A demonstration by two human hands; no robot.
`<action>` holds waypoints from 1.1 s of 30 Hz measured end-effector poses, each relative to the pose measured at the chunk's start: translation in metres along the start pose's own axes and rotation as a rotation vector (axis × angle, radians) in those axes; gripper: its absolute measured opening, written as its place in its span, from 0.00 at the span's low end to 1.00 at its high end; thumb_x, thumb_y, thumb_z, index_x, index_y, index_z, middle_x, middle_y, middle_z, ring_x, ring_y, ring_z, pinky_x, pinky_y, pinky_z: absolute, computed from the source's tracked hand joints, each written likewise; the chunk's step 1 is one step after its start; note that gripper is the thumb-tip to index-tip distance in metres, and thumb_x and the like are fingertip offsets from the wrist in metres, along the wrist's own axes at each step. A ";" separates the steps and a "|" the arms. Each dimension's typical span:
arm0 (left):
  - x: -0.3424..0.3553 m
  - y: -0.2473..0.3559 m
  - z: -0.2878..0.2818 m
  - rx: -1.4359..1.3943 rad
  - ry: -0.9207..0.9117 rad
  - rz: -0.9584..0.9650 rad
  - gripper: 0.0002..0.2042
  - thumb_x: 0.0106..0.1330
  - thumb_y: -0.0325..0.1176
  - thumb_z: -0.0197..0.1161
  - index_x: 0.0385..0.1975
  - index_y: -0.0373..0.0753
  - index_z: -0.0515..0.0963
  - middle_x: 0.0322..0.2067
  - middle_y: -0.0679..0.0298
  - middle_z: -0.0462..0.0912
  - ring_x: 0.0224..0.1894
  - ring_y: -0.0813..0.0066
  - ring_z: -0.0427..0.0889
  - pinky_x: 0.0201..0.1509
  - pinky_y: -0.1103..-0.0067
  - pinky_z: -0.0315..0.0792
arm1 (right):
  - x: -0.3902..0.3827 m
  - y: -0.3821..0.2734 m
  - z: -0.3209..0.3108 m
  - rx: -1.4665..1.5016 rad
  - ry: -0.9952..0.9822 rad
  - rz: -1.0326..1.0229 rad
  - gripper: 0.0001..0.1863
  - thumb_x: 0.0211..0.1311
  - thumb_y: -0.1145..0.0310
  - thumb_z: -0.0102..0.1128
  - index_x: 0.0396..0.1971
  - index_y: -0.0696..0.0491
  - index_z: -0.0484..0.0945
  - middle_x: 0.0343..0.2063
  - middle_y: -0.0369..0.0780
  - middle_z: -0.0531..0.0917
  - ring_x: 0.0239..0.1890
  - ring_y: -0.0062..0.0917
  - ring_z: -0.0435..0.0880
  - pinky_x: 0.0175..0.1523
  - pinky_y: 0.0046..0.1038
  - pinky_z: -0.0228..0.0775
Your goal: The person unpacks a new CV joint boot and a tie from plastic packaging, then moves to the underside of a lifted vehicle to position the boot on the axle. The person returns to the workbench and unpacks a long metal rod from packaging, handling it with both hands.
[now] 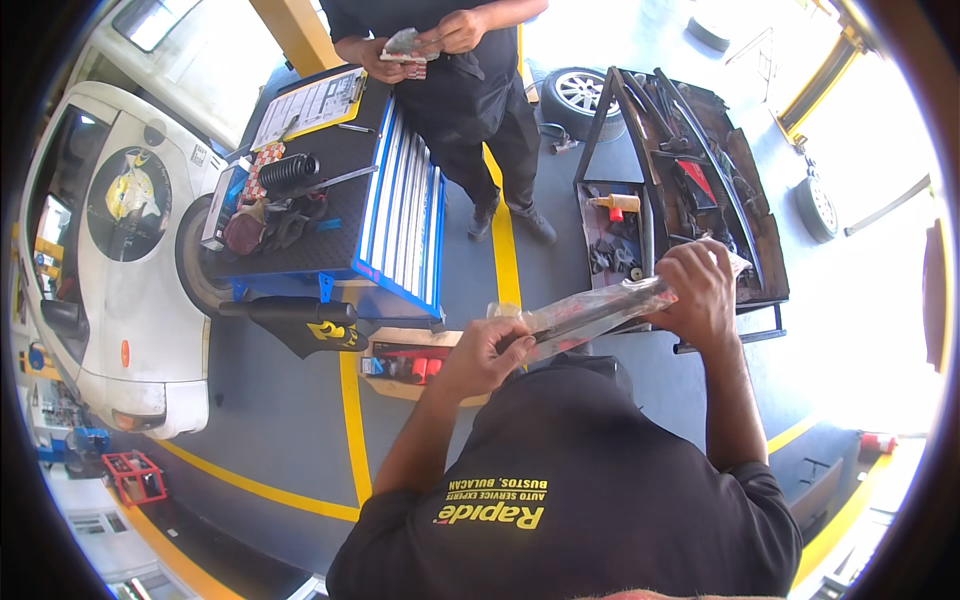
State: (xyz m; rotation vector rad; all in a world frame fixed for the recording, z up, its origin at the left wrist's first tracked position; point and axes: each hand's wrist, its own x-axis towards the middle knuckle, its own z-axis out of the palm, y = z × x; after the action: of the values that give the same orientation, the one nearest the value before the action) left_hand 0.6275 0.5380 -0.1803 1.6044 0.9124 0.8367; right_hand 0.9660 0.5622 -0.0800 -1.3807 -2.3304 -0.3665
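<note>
- Left hand (485, 357): I read thumb and fingers clamped on one end of a plastic-wrapped dark rod (598, 312).
- Right hand (697, 288): clamped on its other end.
- Rod: aloft before the torso, between blue tool cabinet (408, 215) and metal parts cart (755, 170).
- Judgement: handling step; next move calls for both ends supported.

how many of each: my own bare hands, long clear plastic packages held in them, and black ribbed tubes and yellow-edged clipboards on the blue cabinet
Own bare hands: 2 (left hand, right hand)
Long clear plastic package: 1
Black ribbed tube: 1
Yellow-edged clipboard: 1
Total: 5
</note>
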 end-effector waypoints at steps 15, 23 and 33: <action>-0.029 -0.019 0.007 -0.206 0.152 -0.160 0.05 0.71 0.25 0.64 0.39 0.30 0.83 0.32 0.63 0.84 0.32 0.80 0.78 0.38 0.78 0.71 | -0.005 0.060 0.006 0.643 -0.294 0.535 0.22 0.78 0.50 0.62 0.43 0.57 0.87 0.25 0.41 0.84 0.29 0.22 0.83 0.35 0.31 0.75; -0.019 0.011 -0.004 0.004 0.175 0.087 0.03 0.69 0.24 0.64 0.37 0.31 0.81 0.29 0.63 0.79 0.31 0.77 0.74 0.38 0.78 0.68 | 0.016 0.052 -0.013 0.376 0.056 0.435 0.22 0.74 0.54 0.69 0.25 0.57 0.86 0.14 0.39 0.76 0.16 0.24 0.71 0.26 0.33 0.65; -0.030 0.023 -0.020 -0.032 0.126 0.046 0.03 0.71 0.22 0.61 0.34 0.32 0.78 0.26 0.67 0.75 0.26 0.82 0.72 0.32 0.80 0.64 | 0.024 0.069 -0.045 0.373 0.086 0.453 0.15 0.67 0.59 0.76 0.34 0.57 0.87 0.28 0.42 0.86 0.30 0.27 0.84 0.38 0.32 0.75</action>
State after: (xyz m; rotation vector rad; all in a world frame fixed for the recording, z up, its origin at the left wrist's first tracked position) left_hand 0.5990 0.5166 -0.1560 1.5637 0.9482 0.9891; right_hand 1.0260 0.5952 -0.0279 -1.5972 -1.8234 0.1345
